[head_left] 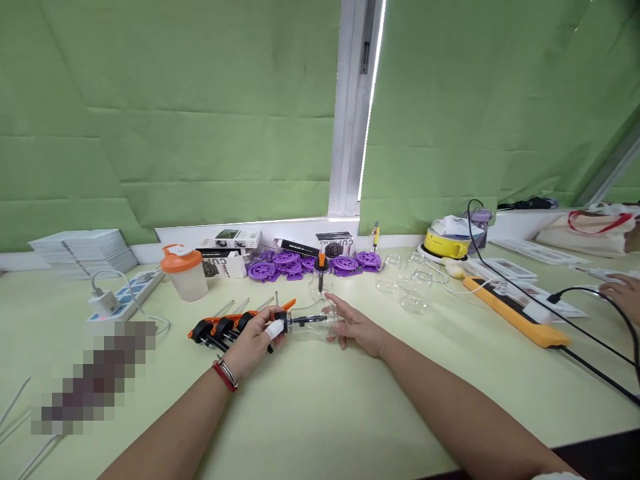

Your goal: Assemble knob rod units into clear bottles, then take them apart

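Observation:
A clear glass bottle [309, 331] lies on its side between my hands, low over the table, with a dark stem inside it. My left hand [256, 340], a white wrap on one digit, pinches the black cap [284, 322] at the bottle's neck. Curled round the wide bottom end is my right hand [359, 328]. Just beyond stands another glass bottle [315, 288] with a black and orange top [322, 261]. By my left hand lie several black and orange tops [225, 325] with metal and black stems.
Purple plastic parts [285, 265] and small boxes [237, 239] line the back. Clear glass vessels [415, 293] stand right of centre, near an orange power strip [515, 313]. An orange-lidded shaker [185, 273] and a white power strip [130, 293] are left. Another person's hand [623, 293] shows far right.

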`<state>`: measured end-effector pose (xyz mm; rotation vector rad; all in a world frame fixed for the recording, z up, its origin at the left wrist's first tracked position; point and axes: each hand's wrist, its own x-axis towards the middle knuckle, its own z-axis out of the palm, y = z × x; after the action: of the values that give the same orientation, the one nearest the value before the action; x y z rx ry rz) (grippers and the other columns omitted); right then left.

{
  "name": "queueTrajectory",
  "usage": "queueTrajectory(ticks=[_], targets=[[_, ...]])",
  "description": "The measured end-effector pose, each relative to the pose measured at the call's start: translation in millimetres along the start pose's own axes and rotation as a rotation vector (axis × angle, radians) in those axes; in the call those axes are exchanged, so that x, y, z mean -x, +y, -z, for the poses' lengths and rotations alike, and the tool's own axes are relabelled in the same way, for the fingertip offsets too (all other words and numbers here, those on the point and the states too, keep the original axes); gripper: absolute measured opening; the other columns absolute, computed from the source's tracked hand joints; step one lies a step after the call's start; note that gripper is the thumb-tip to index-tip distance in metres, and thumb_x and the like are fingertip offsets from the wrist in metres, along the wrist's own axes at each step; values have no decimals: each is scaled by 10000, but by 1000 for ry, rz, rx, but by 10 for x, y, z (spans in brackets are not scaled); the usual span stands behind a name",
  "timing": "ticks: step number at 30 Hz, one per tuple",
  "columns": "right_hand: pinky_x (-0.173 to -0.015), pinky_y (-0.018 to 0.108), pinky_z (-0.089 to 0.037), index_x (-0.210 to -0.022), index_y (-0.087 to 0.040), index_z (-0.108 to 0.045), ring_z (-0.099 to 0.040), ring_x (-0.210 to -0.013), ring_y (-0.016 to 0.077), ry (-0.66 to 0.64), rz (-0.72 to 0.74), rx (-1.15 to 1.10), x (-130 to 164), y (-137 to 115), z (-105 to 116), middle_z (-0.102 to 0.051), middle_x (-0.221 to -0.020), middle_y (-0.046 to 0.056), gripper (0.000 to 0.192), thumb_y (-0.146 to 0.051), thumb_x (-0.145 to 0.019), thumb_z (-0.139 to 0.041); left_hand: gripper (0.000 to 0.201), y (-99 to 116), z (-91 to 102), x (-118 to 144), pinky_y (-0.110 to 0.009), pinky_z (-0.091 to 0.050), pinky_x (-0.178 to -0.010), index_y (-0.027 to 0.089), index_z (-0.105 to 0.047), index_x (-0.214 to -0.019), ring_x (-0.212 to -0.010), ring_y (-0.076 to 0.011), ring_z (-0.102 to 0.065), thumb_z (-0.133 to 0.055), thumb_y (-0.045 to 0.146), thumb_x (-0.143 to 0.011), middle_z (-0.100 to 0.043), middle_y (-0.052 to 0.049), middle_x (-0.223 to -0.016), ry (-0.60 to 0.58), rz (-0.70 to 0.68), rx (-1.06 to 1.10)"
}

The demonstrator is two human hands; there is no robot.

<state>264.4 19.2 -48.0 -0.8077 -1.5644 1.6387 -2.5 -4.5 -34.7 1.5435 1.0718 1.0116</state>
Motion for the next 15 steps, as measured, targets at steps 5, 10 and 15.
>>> queueTrajectory(ticks=[5,10,15], targets=[[-447,208,-425,-1406,-305,-295,-621,-613,109,41,-30,-34,-52,56,-8,-549,-1103,79,708,-475,-798,-615,382,-21,-5,-2,-267,-374,-599,187,-519,-1119,-619,-133,-489,-555,422,-819,-583,-1,-715,11,-1,-16],[-398,189,-386,-1356,-210,-376,-567,-529,98,77,-71,-23,-111,138,1,-613,-869,60,630,-590,-859,-447,361,-5,-8,8,-272,-381,-626,194,-519,-1119,-624,-134,-484,-544,407,-829,-569,8,-694,-6,-10,-24],[-483,209,-453,-1428,-314,-255,-633,-772,146,24,-12,-25,-52,90,15,-429,-1333,135,736,-522,-804,-586,384,11,16,3,-275,-388,-623,186,-522,-1115,-613,-137,-478,-560,421,-813,-570,6,-707,-1,-7,-1]])
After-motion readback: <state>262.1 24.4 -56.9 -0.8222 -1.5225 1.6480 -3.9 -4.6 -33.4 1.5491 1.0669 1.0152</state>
